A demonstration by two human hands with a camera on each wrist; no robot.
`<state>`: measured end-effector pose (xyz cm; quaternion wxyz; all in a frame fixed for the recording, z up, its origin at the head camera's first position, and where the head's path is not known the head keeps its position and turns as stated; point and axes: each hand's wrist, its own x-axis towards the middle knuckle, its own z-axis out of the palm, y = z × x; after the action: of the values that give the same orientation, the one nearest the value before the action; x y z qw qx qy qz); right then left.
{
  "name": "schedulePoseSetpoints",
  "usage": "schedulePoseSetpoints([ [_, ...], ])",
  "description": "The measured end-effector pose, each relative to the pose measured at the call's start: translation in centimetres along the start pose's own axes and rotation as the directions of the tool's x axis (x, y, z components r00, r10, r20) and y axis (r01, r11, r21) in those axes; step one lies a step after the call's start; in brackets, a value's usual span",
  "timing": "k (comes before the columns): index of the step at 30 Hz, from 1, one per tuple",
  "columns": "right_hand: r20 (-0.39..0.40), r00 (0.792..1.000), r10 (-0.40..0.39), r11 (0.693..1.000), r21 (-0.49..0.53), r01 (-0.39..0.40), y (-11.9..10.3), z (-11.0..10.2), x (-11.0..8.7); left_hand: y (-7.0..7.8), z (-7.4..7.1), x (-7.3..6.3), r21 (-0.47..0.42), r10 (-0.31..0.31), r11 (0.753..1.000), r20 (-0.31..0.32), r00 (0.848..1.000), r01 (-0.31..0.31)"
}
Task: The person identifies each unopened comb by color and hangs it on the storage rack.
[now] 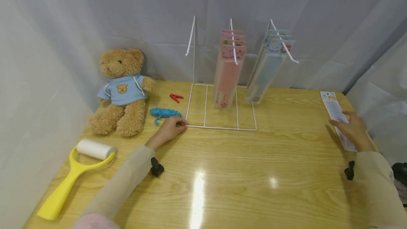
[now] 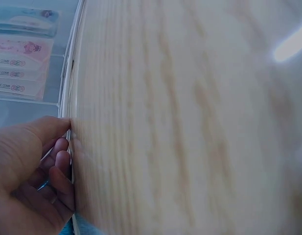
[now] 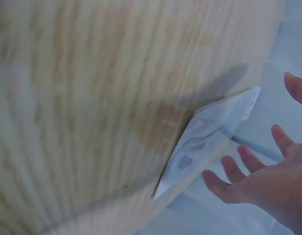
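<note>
My left hand (image 1: 171,127) pinches the front left corner of a white wire display rack (image 1: 219,128) with thumb and curled fingers; the left wrist view also has the hand (image 2: 38,171) at the rack's edge. On the middle hook hang several pink packaged combs (image 1: 229,77), and on the right hook blue packaged combs (image 1: 267,66). The left hook (image 1: 190,36) is bare. At the far right, my right hand (image 1: 353,130) hovers over a flat white package (image 1: 334,107) on the table. Its fingers are spread apart from the package (image 3: 204,137) in the right wrist view.
A teddy bear (image 1: 122,91) in a blue top sits at the back left. Near the left hand lie a blue string bundle (image 1: 165,112) and a red clip (image 1: 176,97). A yellow-handled lint roller (image 1: 73,172) lies at the left edge. Grey curtains (image 1: 159,10) enclose the table.
</note>
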<state>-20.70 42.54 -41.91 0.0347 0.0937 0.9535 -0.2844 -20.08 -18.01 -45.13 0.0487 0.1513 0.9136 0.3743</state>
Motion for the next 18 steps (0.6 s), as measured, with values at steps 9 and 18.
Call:
schedulePoseSetpoints([
  [9,0.143,0.982,0.124,0.992,-0.029,-0.121,1.1,-0.4,-0.5,0.2,-0.1,-0.1,0.003,0.012,1.0,-0.003,1.0,-0.012],
  [18,0.096,0.992,0.082,0.993,-0.091,-0.074,1.7,0.1,0.0,0.2,-0.1,0.0,0.003,-0.003,1.0,0.004,1.0,0.003],
])
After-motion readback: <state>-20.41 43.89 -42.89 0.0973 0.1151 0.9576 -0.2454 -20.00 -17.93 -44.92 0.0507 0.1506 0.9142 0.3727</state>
